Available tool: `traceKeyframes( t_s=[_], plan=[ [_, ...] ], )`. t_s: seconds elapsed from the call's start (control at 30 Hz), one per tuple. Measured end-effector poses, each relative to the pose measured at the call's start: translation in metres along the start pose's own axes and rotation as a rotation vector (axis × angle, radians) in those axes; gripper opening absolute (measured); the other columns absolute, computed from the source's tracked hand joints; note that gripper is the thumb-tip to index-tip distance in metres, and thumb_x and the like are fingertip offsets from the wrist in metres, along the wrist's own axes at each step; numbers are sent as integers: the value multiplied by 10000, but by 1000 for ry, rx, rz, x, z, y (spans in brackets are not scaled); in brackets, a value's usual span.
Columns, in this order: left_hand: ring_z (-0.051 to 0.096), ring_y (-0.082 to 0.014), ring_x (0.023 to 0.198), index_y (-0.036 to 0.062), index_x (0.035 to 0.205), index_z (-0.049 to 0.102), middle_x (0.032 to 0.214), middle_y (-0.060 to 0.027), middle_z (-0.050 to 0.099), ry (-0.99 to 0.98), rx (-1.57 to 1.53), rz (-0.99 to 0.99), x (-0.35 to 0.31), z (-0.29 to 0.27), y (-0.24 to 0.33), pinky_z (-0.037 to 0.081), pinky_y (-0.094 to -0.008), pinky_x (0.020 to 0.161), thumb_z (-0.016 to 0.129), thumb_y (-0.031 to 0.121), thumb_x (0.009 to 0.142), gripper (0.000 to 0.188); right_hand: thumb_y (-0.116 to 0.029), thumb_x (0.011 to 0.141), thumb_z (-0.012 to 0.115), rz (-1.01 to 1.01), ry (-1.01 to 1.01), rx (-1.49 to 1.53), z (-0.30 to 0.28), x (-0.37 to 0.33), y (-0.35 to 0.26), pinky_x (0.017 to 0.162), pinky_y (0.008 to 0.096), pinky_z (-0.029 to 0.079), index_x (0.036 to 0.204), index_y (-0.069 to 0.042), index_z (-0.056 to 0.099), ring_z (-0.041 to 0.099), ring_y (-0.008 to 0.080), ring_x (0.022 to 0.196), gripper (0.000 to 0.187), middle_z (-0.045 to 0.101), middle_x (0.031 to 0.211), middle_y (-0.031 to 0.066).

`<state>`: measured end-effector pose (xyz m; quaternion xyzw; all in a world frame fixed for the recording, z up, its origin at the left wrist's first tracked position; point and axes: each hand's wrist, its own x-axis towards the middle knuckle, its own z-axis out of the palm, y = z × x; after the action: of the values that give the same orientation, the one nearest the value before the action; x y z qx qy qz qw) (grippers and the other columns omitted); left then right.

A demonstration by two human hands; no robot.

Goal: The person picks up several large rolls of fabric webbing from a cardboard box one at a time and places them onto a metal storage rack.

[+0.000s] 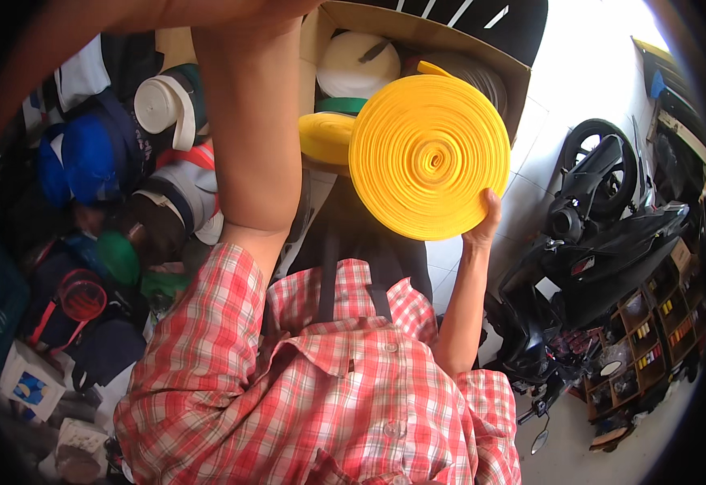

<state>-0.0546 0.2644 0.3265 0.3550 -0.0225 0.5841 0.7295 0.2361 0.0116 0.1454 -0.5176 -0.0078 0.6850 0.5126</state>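
My right hand (486,220) grips a large flat roll of yellow webbing (430,158) at its lower right edge, thumb on the coiled face. The roll is held up in front of me, its spiral side toward the camera, with one loose end standing out at the top. My left hand (151,14) is raised very close to the camera at the upper left, cut off by the picture's edge, its fingers not readable. Behind the yellow roll stands an open cardboard box (523,77) holding a cream roll (357,65), another yellow roll (325,136) and a green one (345,105).
Bags, caps and rolls lie heaped at the left, among them a white strap roll (157,105) and a blue bundle (90,158). A black motorbike (604,259) stands at the right, beside a wooden rack (648,339) with small coloured items. Pale floor tiles (535,153) lie between.
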Motion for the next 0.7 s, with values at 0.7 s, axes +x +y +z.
traceKeyframes(
  t_s=[0.7],
  plan=[
    [528,-221,1187,5,1337,440,1291,-113,547,981,14,-912,-239,-47,-109,429,-364,1013,778,211,777,686,-224,707,721,30,-57,-201,49,-15,-23,944,345,454,1357,9,398,553,233,1124,762,548,1247,138]
  ],
)
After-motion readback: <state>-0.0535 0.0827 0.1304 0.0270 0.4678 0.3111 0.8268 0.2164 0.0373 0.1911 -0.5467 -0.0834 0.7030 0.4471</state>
